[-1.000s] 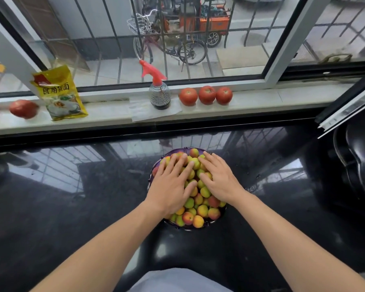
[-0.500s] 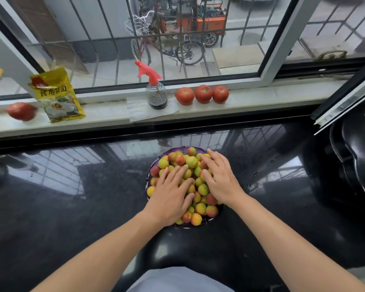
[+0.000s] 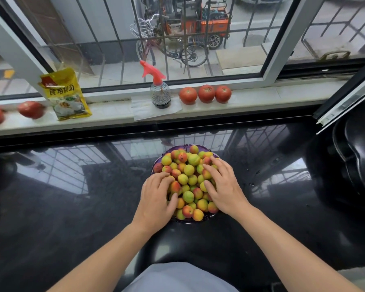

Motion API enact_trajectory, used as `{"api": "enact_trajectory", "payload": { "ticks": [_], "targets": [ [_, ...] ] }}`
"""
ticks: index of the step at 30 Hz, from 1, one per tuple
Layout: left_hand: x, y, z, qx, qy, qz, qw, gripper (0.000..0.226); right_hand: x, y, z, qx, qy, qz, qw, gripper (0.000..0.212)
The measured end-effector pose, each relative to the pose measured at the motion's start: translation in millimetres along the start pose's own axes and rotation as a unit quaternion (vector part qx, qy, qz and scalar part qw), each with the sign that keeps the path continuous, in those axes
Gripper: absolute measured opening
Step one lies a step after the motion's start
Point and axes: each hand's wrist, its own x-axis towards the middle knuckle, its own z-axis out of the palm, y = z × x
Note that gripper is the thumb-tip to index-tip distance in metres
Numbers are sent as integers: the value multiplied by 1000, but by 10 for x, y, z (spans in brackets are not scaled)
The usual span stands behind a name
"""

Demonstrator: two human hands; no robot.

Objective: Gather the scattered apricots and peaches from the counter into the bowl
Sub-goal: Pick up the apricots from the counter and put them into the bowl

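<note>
Black polished desk [image 3: 76,207] lies bare of loose fruit on every visible side of the purple bowl [image 3: 159,163]. Apricots and peaches [image 3: 189,182] are heaped in it, above its rim. Left hand [image 3: 156,199] rests on the heap's near-left, fingers curled against fruit; right hand [image 3: 223,188] rests opposite, fingers spread.

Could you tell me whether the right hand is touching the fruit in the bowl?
Touching: the head view shows the right hand lying on the piled fruit, fingers spread across it.
</note>
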Motion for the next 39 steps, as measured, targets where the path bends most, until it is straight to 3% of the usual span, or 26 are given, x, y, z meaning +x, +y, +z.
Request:
{"api": "enact_trajectory", "payload": {
  "ticks": [9,15,18,24,28,32,34,36,39],
  "targets": [
    [-323,-139,87,22,-25,-52,998,45,57,-157,18,-17,77,21,997,34],
    [-406,-85,61,59,-24,-93,994,57,113,-167,-5,-87,131,-49,986,21],
    [-387,-63,43,31,-49,-108,992,66,64,-308,1,-77,149,-139,976,15],
    [-107,81,33,142,-110,15,984,67,-54,-242,115,-112,48,-45,992,48],
    [-79,172,44,191,-142,99,966,64,-156,-301,37,-74,60,-141,985,30],
    [-228,131,-18,173,-97,145,969,50,131,-333,-37,3,124,-89,988,27],
    [-288,137,-32,159,-89,151,972,47,388,-334,-68,-17,85,-50,995,37],
    [-310,155,-30,161,-95,148,971,49,592,-320,-73,-75,-9,-43,996,45],
    [-277,188,-7,172,-131,134,967,55,749,-306,-34,-137,-119,-122,976,48]
  ]
}}
